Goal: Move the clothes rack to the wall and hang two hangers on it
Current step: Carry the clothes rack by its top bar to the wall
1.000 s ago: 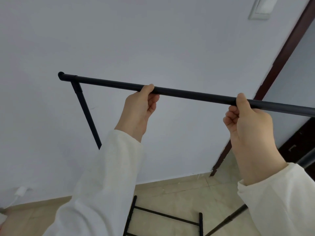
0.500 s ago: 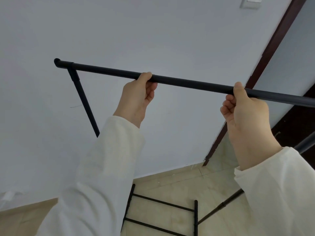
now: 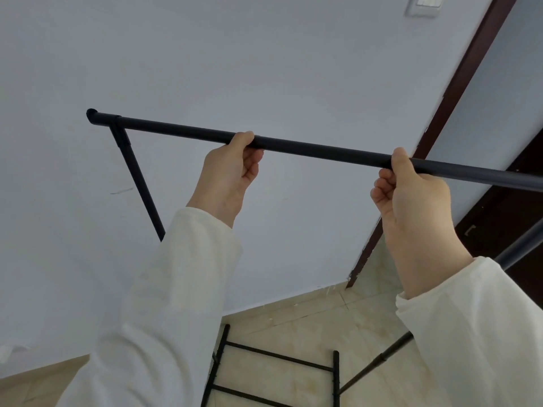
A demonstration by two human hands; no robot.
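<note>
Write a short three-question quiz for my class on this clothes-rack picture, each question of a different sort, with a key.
1. True or false: both the left hand and the right hand grip the top bar.
2. How many hangers hang on the clothes rack? A) none B) one C) two
3. Fill in: the sleeves are ____ in colour.

Key: 1 true; 2 A; 3 white.

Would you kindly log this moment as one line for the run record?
stage: moving rack | left hand: gripping top bar | right hand: gripping top bar | hangers: none visible | wall: ahead
</note>
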